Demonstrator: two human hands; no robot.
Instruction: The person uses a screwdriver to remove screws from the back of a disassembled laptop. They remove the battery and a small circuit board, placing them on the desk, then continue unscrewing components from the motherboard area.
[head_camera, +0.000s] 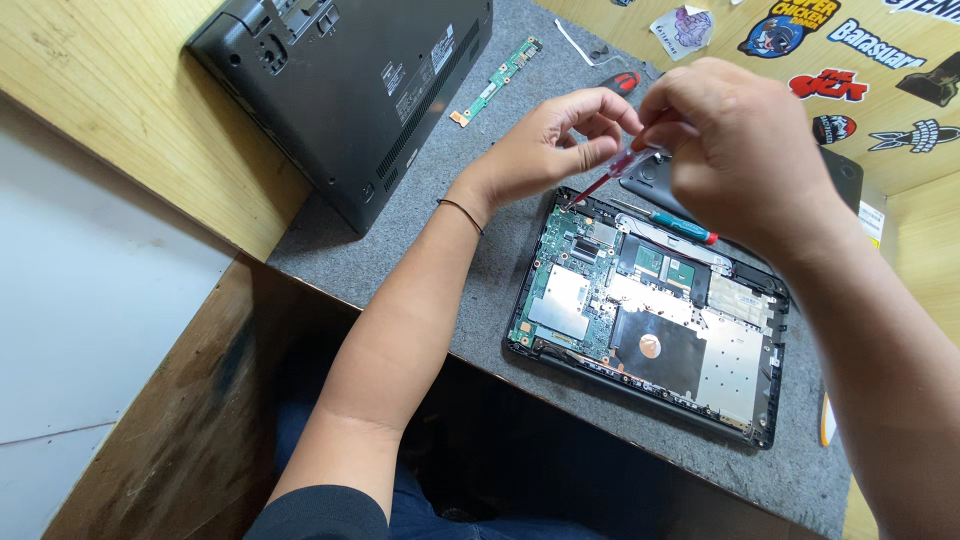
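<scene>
Both hands, the left hand (545, 145) and right hand (725, 140), pinch a red screwdriver (610, 175), its tip on the far left corner of the open laptop (650, 320) on the desk (480, 250). A slip could gouge the board or flick a screw away.

A closed black laptop (345, 85) lies underside up at the upper left of the frame, on the grey felt mat (480, 270) covering the wooden table (100, 90). A narrow green circuit board strip (496, 82) rests on the mat at top centre. Assorted colourful stickers (820, 50) cover the wooden panel at upper right.
</scene>
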